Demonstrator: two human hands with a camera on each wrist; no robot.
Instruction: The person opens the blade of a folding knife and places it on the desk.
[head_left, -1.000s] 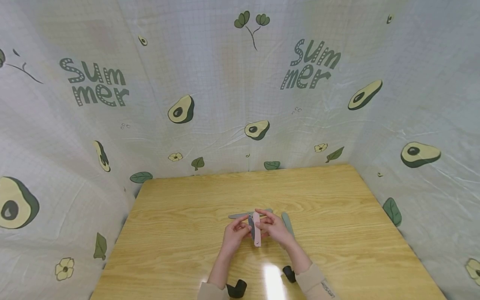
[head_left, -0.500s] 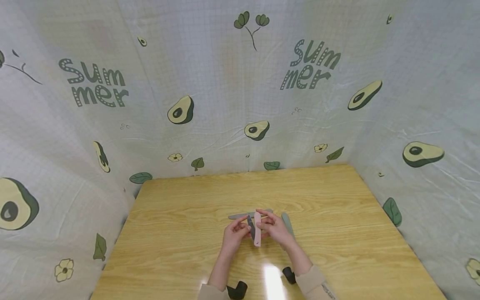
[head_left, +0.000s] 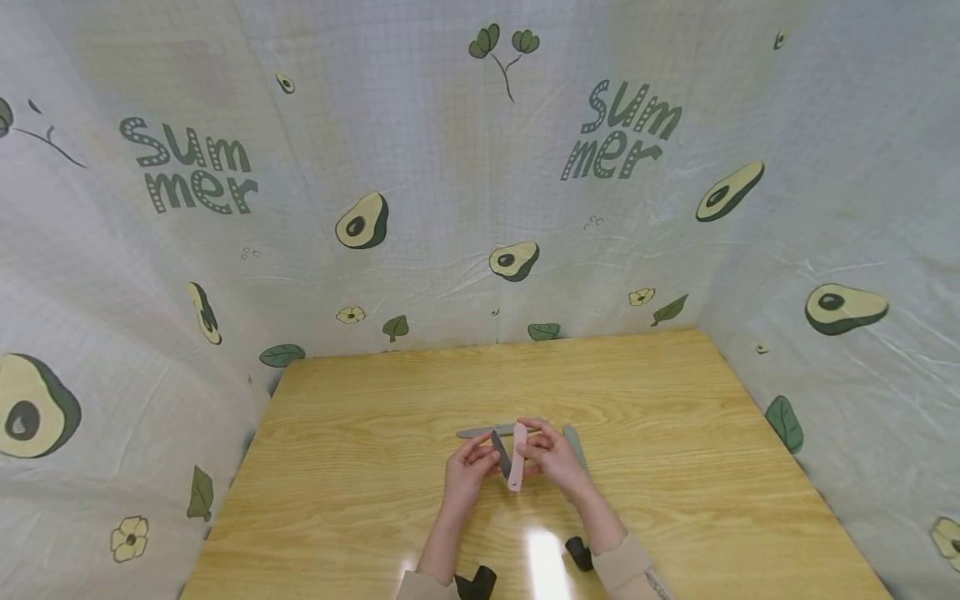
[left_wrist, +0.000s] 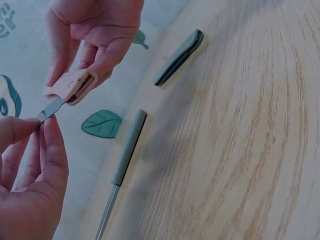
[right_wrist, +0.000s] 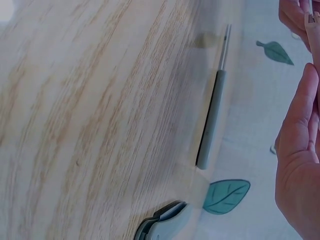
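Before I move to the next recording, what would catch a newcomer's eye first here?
Probably the avocado-print cloth first, rising behind and beside the table. Then the pink knife over the table, partly open, its blade pinched by the left hand, its handle held by the right hand. Beyond the hands lies an open green knife.

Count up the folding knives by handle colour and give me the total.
Pink: 1, the partly unfolded pink knife, held by the left hand and right hand
Green: 2, the unfolded green knife and the folded green knife, both on the table
Total: 3
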